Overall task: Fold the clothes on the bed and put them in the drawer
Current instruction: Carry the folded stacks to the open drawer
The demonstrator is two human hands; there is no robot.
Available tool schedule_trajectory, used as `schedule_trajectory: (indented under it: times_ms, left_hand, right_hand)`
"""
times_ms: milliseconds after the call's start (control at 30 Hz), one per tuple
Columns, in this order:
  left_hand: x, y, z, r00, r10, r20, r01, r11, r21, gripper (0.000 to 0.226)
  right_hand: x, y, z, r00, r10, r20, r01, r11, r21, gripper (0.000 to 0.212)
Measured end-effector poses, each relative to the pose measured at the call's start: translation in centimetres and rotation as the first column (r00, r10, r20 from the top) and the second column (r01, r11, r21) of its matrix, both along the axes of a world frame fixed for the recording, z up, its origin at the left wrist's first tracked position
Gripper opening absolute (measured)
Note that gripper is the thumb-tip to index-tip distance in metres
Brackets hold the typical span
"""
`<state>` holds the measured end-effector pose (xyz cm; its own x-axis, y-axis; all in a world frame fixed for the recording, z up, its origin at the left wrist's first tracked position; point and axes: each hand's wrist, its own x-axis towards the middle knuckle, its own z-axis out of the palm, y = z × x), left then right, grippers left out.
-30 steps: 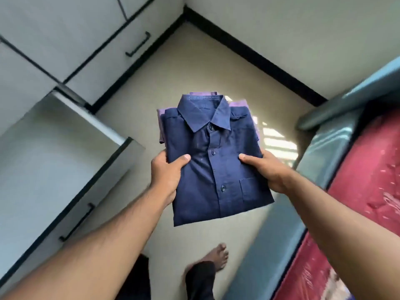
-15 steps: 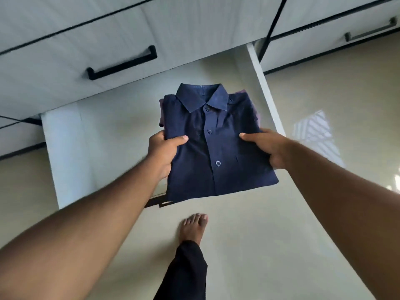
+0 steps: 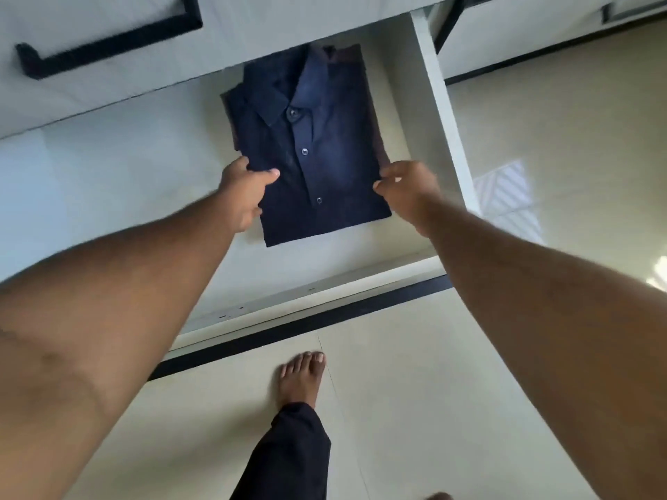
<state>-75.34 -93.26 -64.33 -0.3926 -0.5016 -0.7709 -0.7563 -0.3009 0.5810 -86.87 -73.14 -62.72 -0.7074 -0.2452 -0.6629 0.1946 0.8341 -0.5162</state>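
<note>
A folded navy button shirt (image 3: 317,138) lies on top of a second folded garment (image 3: 379,138), of which only a dark edge shows. The stack sits low inside the open white drawer (image 3: 438,113), toward its right side, with the collar pointing to the back. My left hand (image 3: 245,193) grips the stack's left edge, thumb on top of the navy cloth. At the right edge, my right hand (image 3: 408,185) pinches the stack with curled fingers. Whether the stack rests fully on the drawer floor is not visible.
A closed drawer front with a black bar handle (image 3: 108,41) hangs over the back of the open drawer. More closed cupboard fronts (image 3: 541,27) stand at the upper right. My bare foot (image 3: 301,380) is on the pale tiled floor just before the drawer front.
I turned from the bed to the drawer, and both hands carried the stack forward and down into it. The collar end now reaches under the drawer front above.
</note>
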Motion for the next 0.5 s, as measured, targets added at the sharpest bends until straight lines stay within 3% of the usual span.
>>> schedule_trajectory:
  times_ms: [67,200,300,367,500]
  left_hand:
    - [0.6,2.6,1.6,0.995,-0.095,0.024,0.096,0.993,-0.072,0.06]
    - [1.6,13.4,6.6,0.951,-0.261,-0.169,0.241,0.962,-0.129,0.045]
    - [3.3,25.0,11.2,0.921,-0.28,-0.271,0.317,0.943,0.1,0.036]
    - [4.8,33.5,13.3,0.912,-0.331,-0.241,0.393,0.873,0.289,0.042]
    - [10.4,52.3,17.7,0.794,-0.568,-0.218,0.58,0.597,0.555,0.06]
  right_hand:
    - [1.4,1.6,1.9,1.0,0.011,0.012,-0.01,0.999,-0.05,0.027]
    - [2.9,8.3,6.8,0.996,-0.052,-0.074,0.039,0.986,-0.162,0.02]
    - [4.4,17.4,11.2,0.994,-0.078,-0.077,0.064,0.983,-0.174,0.019]
    - [6.6,25.6,14.7,0.998,-0.046,-0.044,0.039,0.988,-0.147,0.019]
    - [14.8,47.1,20.5,0.984,-0.179,0.0,0.179,0.984,0.009,0.027]
